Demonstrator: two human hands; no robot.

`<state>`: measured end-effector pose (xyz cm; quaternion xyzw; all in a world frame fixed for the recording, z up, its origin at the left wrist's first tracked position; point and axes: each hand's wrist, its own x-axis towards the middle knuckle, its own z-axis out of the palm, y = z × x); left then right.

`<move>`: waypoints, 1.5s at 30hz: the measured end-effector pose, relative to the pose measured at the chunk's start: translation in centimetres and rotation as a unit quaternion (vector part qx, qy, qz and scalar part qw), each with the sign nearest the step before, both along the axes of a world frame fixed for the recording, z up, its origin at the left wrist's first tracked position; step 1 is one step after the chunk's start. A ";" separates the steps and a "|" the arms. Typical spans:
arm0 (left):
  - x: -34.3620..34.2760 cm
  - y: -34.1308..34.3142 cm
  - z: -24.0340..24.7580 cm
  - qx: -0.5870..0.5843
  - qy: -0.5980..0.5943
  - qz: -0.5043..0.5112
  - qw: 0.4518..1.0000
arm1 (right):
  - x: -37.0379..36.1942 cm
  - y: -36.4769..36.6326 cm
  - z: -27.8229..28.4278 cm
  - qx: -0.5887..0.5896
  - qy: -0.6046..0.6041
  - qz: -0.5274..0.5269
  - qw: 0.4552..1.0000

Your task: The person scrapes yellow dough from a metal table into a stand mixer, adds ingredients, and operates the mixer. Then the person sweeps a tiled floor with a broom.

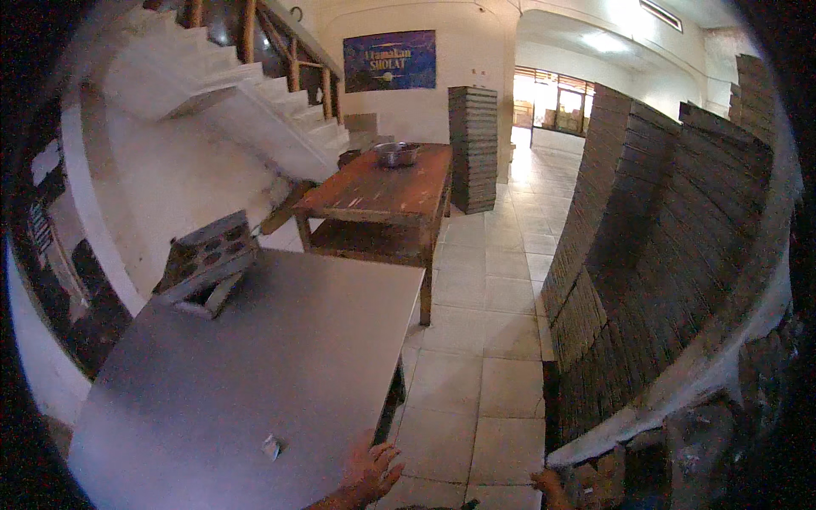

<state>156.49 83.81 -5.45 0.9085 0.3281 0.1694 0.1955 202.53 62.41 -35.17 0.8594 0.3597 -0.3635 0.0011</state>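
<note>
My left hand (371, 468) is at the near right edge of a smooth grey table (280, 357), its fingers apart and nothing held in them. I cannot tell whether it touches the tabletop. Left of it on the table lies a small pale crumpled scrap (271, 447). Low in the picture, out over the tiled floor, part of my right hand (549, 488) shows; it is too cut off and blurred to make out its fingers. It is nearest to the stacks on the right.
A dark holder with round hollows (212, 252) leans at the table's far left. Beyond stands a wooden table (374, 183) with a metal basin (398, 154). Tall stacks of dark flat pieces (654, 255) line the right; another stack (473, 149) stands behind. Stairs (280, 106) rise at left.
</note>
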 end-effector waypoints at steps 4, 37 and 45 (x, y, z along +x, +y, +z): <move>12.9 12.7 1.9 -0.127 -0.040 0.008 0.991 | 7.9 -0.5 -2.0 -0.041 0.102 -0.238 0.965; 84.5 94.1 -3.5 -0.188 0.074 -0.089 0.975 | 62.9 69.3 -6.2 -0.039 0.229 -0.385 0.893; 87.8 107.0 -20.9 -0.360 0.393 0.048 0.845 | 88.3 99.1 -0.9 0.060 0.146 -0.067 0.985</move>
